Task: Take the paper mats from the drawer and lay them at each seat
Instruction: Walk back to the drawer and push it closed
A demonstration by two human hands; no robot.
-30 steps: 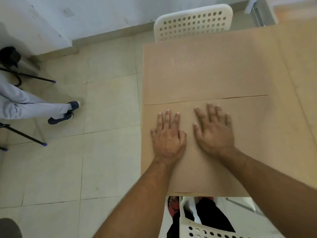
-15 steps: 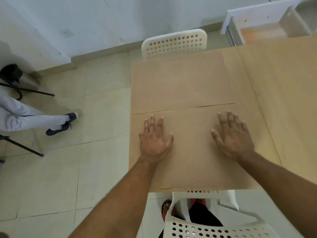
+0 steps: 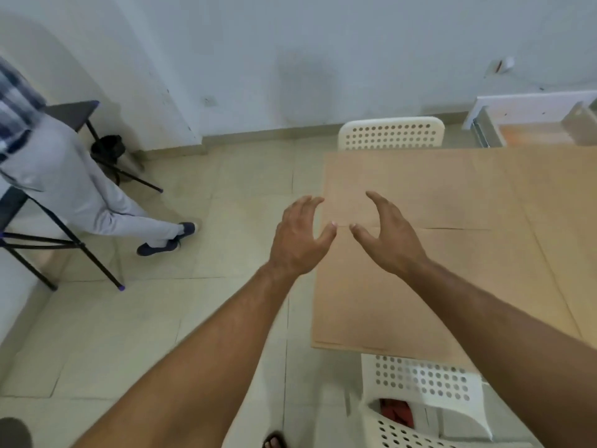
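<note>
Tabletop (image 3: 568,221) bears paper mats (image 3: 420,185); left hand (image 3: 298,242) and right hand (image 3: 389,239) hover relaxed, seemingly empty.

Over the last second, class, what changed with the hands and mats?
The left hand and right hand lifted off the near mat, where they pressed flat, and hover, fingers loosely curved, holding nothing. That mat and the far mat stayed flat; the drawer stayed open.

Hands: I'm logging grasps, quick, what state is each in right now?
Left hand: open, holding nothing.
Right hand: open, holding nothing.
</note>
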